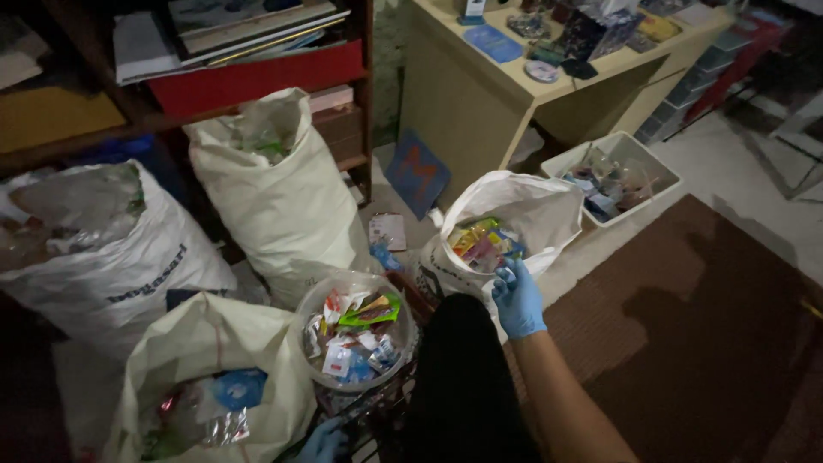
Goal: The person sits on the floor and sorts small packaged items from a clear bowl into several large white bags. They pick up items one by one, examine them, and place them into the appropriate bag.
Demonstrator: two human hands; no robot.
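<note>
Blue-gloved right hand [518, 300] reaches out, pinching a wrapper at the white sack [549, 214]; left hand [324, 441] grip unclear

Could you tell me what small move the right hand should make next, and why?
Probably let go into the open white sack: the gloved right hand is at its rim, fingers over the colourful wrappers inside.
</note>
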